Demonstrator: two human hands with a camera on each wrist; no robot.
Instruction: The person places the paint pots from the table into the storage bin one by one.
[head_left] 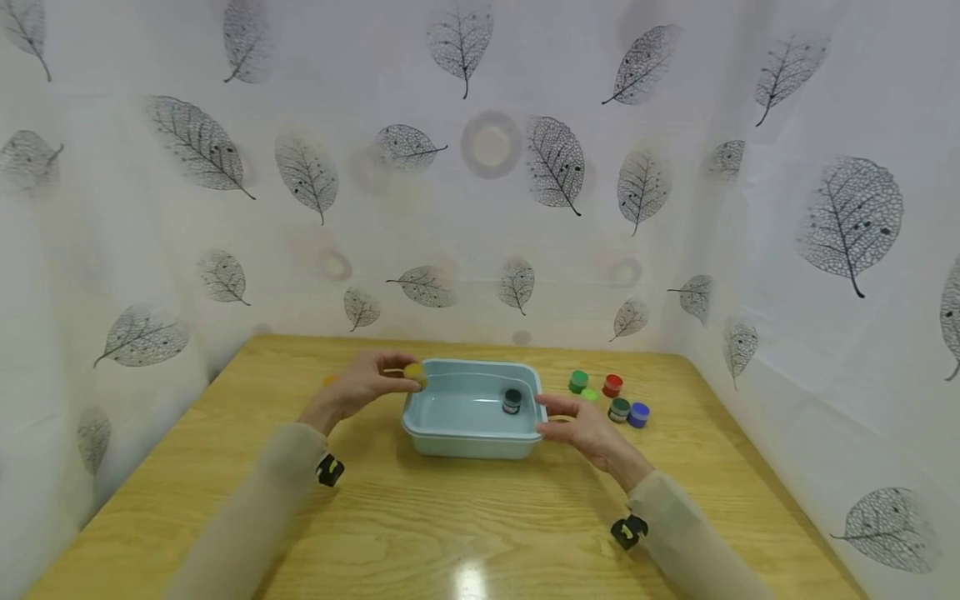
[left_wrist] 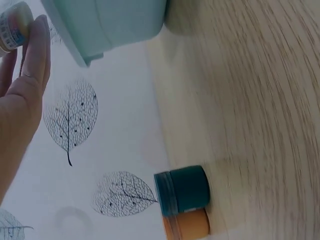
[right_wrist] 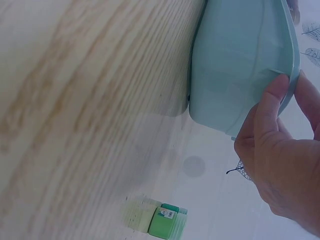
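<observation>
My left hand (head_left: 367,382) pinches a small yellow paint jar (head_left: 414,373) at the left rim of a pale blue plastic tub (head_left: 472,435). The left wrist view shows this jar (left_wrist: 17,26) upright-banded with a printed label, between fingertips. Inside the tub, toward its right side, lies one dark-lidded paint jar (head_left: 512,401). On the opposite side my right hand (head_left: 588,429) grips the tub's right rim, its fingers on both sides of the edge in the right wrist view (right_wrist: 280,145).
Right of the tub stand several paint jars: green (head_left: 578,382), red (head_left: 612,385), light green (head_left: 589,395), dark green (head_left: 619,409) and blue (head_left: 638,414). Left, partly behind the left hand, are an orange jar (left_wrist: 190,224) and a dark teal jar (left_wrist: 187,189). A leaf-print curtain (head_left: 480,208) surrounds the table.
</observation>
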